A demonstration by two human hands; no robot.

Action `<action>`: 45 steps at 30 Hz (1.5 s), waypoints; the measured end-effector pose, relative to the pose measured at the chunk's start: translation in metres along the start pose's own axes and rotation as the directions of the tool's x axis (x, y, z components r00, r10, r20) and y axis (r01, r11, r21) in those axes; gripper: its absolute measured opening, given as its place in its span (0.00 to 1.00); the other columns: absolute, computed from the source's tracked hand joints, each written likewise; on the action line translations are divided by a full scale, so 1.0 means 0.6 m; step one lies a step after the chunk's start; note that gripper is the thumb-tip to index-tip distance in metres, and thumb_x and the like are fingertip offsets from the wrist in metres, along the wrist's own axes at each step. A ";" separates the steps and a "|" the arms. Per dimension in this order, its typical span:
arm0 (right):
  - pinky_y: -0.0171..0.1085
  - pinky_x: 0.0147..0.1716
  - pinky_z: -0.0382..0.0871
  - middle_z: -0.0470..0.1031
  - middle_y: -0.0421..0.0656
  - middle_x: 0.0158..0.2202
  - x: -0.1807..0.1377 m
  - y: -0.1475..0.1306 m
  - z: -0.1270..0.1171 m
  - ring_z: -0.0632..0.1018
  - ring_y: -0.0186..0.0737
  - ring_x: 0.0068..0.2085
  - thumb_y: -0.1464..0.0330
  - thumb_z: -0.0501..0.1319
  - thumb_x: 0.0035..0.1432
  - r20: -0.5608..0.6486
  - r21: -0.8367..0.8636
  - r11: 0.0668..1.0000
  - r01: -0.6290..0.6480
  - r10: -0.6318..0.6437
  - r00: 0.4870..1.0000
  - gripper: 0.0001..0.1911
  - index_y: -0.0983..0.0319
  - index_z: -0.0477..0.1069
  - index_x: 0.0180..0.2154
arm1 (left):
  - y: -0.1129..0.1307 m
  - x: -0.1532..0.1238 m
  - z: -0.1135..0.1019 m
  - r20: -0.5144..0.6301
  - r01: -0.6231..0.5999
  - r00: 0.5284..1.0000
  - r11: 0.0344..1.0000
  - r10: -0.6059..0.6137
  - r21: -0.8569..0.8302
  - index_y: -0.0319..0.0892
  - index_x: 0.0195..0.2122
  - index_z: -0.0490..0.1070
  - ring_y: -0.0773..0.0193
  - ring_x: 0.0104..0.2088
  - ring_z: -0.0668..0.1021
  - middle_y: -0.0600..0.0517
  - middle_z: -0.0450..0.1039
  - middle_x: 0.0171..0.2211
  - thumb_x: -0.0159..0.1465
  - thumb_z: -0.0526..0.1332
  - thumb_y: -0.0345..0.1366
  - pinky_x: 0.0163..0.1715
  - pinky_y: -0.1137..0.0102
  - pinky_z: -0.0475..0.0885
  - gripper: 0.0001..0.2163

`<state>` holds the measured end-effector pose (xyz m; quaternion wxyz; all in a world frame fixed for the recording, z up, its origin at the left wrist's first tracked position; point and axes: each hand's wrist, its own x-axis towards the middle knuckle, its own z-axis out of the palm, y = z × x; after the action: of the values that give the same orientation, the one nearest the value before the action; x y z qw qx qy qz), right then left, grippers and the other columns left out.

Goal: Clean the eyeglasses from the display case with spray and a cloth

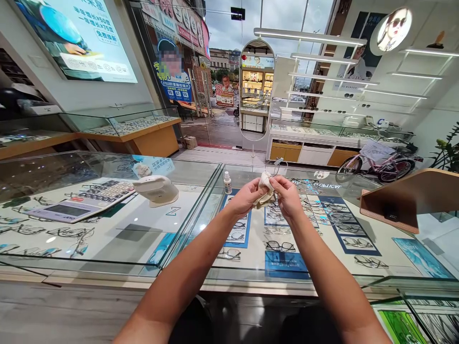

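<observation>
Above the glass counter, both my hands are close together with fingers closed. My left hand pinches a crumpled pale cloth, whose lower end hangs beneath the fingers. Close beside it, my right hand grips a pair of thin-rimmed eyeglasses. Part of the frame rises above the fingers, and the rest is hidden by cloth and hands. A small white spray bottle stands upright on the glass, left of my left hand.
Rows of glasses lie inside the glass display case. On the left section sit a calculator and a white rounded device. A wooden-looking stand is at right. Beyond are an oval mirror and a pink bicycle.
</observation>
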<state>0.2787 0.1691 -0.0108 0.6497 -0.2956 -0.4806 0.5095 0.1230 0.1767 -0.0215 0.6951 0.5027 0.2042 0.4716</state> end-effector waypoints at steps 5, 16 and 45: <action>0.36 0.31 0.63 0.73 0.36 0.27 0.004 0.008 0.000 0.67 0.33 0.29 0.51 0.81 0.41 -0.070 0.066 0.998 -0.009 0.014 0.997 0.22 0.59 0.81 0.29 | -0.009 0.001 0.013 -0.092 -0.130 0.987 0.991 0.131 0.014 0.47 0.53 0.62 0.66 0.36 0.82 0.52 0.79 0.44 0.53 0.82 0.47 0.39 0.70 0.74 0.35; 0.36 0.37 0.69 0.80 0.39 0.31 0.004 0.013 0.003 0.74 0.36 0.33 0.53 0.83 0.39 -0.087 0.113 0.993 -0.040 0.050 0.995 0.21 0.59 0.82 0.29 | -0.008 -0.005 0.025 -0.163 -0.233 0.947 0.941 0.277 0.245 0.42 0.33 0.66 0.73 0.26 0.68 0.59 0.66 0.27 0.59 0.77 0.53 0.28 0.75 0.64 0.24; 0.37 0.33 0.69 0.79 0.38 0.32 0.004 0.012 -0.001 0.74 0.36 0.31 0.49 0.83 0.38 0.039 0.097 0.983 -0.155 0.152 0.988 0.26 0.57 0.79 0.31 | -0.018 0.001 0.010 -0.043 -0.059 0.997 0.973 0.070 0.224 0.38 0.44 0.76 0.68 0.29 0.75 0.52 0.77 0.32 0.57 0.78 0.54 0.33 0.73 0.67 0.26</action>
<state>0.2765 0.1736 -0.0166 0.6150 -0.2909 -0.4403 0.5860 0.1327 0.1737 -0.0288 0.6134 0.5717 0.2567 0.4807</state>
